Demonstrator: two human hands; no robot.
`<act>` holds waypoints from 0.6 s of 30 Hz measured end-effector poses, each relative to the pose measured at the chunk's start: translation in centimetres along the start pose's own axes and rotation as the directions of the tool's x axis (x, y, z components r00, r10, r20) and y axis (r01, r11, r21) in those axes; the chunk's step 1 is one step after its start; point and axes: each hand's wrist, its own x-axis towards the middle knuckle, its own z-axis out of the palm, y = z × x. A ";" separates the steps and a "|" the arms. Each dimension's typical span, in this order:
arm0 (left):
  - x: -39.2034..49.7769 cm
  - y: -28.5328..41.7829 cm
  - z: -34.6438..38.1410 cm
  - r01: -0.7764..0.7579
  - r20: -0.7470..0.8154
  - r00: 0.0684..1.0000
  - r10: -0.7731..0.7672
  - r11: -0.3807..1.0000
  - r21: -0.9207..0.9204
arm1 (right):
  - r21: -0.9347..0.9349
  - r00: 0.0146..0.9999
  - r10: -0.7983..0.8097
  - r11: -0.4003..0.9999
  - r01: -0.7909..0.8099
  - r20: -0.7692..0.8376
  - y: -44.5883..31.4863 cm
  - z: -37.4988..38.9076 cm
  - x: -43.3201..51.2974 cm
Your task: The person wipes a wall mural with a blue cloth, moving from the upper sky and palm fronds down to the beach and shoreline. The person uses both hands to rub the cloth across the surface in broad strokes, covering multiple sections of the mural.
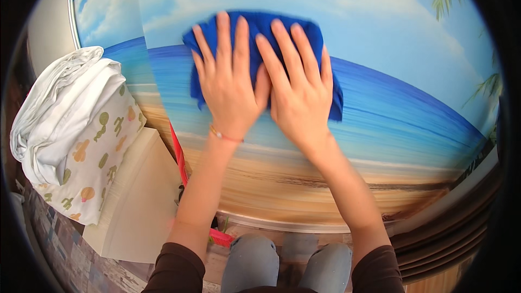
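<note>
A blue cloth point(260, 22) lies spread against a large smooth panel point(268, 179) printed with a sea, sand and sky scene. My left hand point(230, 77) presses flat on the cloth's left part, fingers spread, with a thin beaded bracelet at the wrist. Beside it, my right hand point(301, 81) holds down the cloth's right part with its palm and spread fingers. The thumbs meet or nearly meet in the middle. Both hands cover much of the cloth, whose edges show above the fingers and at either side; some edges are blurred.
Folded white bedding with a cactus print point(101, 162) rests on a pale cabinet point(134, 195) at left. A red strip point(178, 150) stands between cabinet and panel. Near my knees is a red object point(221, 237), partly hidden. Dark ridged folds point(443, 232) border the lower right.
</note>
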 end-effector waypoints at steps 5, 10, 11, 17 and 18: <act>-0.3 -1.6 0.1 0.075 -0.027 0.997 -0.075 0.997 0.009 | 0.020 1.000 -0.017 1.000 0.018 -0.017 -1.5 1.8 1.3; -8.7 -1.3 -1.3 0.147 0.026 0.989 -0.148 0.988 0.043 | 0.072 0.978 -0.053 0.997 0.039 0.204 -4.1 0.8 -5.4; -9.4 -1.6 -1.4 0.137 0.034 0.990 -0.140 0.988 0.064 | 0.079 0.976 -0.059 0.996 0.044 0.211 -4.4 0.8 -6.1; -0.8 -3.5 -1.1 0.012 0.021 1.000 -0.013 1.000 0.028 | 0.051 0.999 -0.033 0.998 0.031 0.039 -2.9 2.1 0.3; 0.9 -4.5 -1.0 -0.007 -0.030 1.000 0.009 0.999 0.043 | 0.046 0.999 -0.038 0.998 0.038 -0.016 -2.8 2.7 2.0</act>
